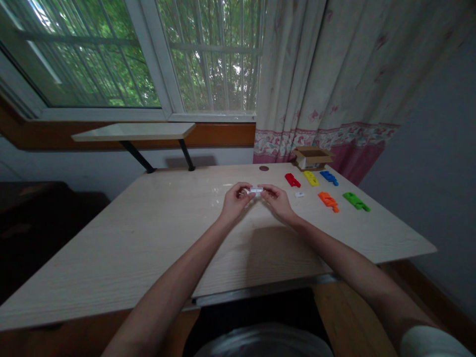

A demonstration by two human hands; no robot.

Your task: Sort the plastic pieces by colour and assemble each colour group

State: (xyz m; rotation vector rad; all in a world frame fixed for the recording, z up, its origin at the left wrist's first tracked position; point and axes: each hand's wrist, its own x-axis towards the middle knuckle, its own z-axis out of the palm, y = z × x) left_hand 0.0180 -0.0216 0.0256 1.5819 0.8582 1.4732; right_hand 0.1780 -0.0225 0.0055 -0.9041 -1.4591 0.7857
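Observation:
Between my two hands, just above the table [167,238], is a small white block-like piece [256,190]. My left hand [236,199] pinches its left end with thumb and fingers. On the other end, my right hand [277,199] closes in the same way. The piece lies level; whether it is one part or two joined parts is too small to tell. A second small white piece [299,195] rests on the table a little right of my right hand.
Coloured plastic pieces lie on the right: red [292,180], yellow [311,178], blue [329,178], orange [328,202] and green [356,202]. Behind them stands an open cardboard box [313,159] by the curtain [297,74]. A raised shelf [136,131] overhangs the table's back left.

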